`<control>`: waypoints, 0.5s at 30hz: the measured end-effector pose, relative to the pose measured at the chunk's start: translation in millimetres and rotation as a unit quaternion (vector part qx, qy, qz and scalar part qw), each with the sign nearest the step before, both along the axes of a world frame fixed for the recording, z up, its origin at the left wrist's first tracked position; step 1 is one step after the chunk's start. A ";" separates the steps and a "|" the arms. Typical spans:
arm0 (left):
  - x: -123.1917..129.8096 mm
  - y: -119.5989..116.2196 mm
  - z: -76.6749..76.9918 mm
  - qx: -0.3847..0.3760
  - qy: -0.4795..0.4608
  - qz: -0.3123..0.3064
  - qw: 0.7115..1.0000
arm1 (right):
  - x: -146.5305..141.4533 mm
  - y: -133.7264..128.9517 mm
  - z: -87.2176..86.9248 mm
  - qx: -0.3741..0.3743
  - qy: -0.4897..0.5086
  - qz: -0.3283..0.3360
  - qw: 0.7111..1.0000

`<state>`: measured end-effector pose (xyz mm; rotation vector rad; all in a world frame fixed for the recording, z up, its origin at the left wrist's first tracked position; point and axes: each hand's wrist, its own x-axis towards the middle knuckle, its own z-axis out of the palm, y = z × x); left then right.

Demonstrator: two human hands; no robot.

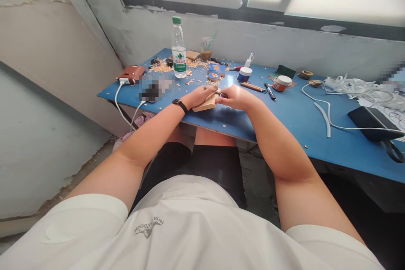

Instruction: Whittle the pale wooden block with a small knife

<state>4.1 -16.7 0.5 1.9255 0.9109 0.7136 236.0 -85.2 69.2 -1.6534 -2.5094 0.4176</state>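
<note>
Wood, pale and thick, forms the block (204, 106) at the near edge of the blue table (306, 128). Over it, the left hand (200, 96) grips a rounded wooden piece (214, 87), apparently braced on the block; the right hand (236, 97) clasps a slim tool (223, 93), its working end unclear. Firm bracing, short controlled pressure and left fingers clear would serve best. Farther back lie shavings (163, 67).

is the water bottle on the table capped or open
Capped: a green cap sits on top of the upright water bottle.
</note>
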 end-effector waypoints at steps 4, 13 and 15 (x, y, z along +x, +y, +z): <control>-1.0 0.4 1.3 0.015 -0.001 -0.017 1.000 | 1.0 1.8 -1.0 -0.024 -0.010 -0.024 0.999; 0.6 3.3 1.7 0.045 -0.027 -0.030 0.998 | 3.8 14.9 -14.9 0.021 -0.058 -0.003 0.998; 1.2 4.5 1.8 0.051 -0.018 -0.023 0.998 | 5.8 19.1 -18.2 0.026 -0.053 0.014 0.998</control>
